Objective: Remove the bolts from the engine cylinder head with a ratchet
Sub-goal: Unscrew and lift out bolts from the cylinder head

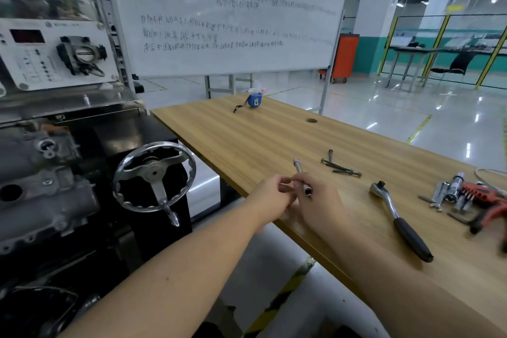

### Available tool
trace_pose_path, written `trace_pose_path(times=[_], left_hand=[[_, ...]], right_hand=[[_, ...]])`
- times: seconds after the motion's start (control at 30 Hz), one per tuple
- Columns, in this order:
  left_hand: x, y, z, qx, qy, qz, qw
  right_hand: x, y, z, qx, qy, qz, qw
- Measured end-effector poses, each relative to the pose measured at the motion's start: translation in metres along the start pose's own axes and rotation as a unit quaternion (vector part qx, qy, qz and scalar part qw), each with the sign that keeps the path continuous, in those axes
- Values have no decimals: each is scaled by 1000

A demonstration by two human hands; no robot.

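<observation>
Near the centre of the frame both hands meet over the near edge of the wooden table (pixel 247 134): the right hand (pixel 318 200) is curled round a slim chrome extension bar (pixel 301 176) that points up and away, and the left hand (pixel 270 195) pinches at the same bar with fingertips. The ratchet (pixel 397 217) lies unheld to the right, its head toward the loose bolts (pixel 340 166) already resting on the table just above it. The cylinder head (pixel 35 173) sits on its stand at the left edge, behind a chrome handwheel (pixel 153 175). The risk I see is the bar or its socket slipping from this two-handed fumble right at the table's edge and dropping to the floor; a poorly seated joint could later slip off a bolt head. The whiteboard (pixel 227 8) in the upper middle carries handwritten lines, too faint and blurred to read. A blue tape measure (pixel 254 100) at the far end shows no legible label.
</observation>
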State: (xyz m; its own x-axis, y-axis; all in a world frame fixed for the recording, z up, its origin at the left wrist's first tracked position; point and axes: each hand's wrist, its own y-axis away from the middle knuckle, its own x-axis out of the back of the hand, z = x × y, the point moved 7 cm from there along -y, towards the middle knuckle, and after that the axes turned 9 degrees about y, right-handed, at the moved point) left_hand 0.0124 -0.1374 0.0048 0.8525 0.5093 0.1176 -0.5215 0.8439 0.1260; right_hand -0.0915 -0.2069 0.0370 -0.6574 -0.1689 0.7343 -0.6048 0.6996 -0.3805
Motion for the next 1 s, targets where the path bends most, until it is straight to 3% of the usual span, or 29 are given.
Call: trace_pose_path(times=[0.17,0.3,0.47,0.57,0.67,0.73,0.83,0.9,1.0], left_hand=[[60,26,9,42,187,88,978],[129,73,43,-21,320,150,935],[201,154,86,-152,339,149,916],[243,186,98,-173,299,192,919],[298,215,94,-164,152,297,928],[335,236,88,-150,-94,371,911],[375,262,73,-94,-394,445,799],[387,269,66,-92,-524,438,725],[391,262,48,-93,-618,362,692]], right_hand=[[-3,-2,-71,40,-76,-9,996],[-9,9,-162,94,-203,-33,974],[-23,32,-272,131,-362,-100,918],[-31,31,-325,124,-406,-121,897],[-46,28,-365,112,-419,-166,886],[-57,27,-381,113,-406,-181,889],[-68,23,-392,110,-384,-185,898],[-72,16,-395,108,-358,-190,908],[-74,5,-394,101,-340,-186,916]])
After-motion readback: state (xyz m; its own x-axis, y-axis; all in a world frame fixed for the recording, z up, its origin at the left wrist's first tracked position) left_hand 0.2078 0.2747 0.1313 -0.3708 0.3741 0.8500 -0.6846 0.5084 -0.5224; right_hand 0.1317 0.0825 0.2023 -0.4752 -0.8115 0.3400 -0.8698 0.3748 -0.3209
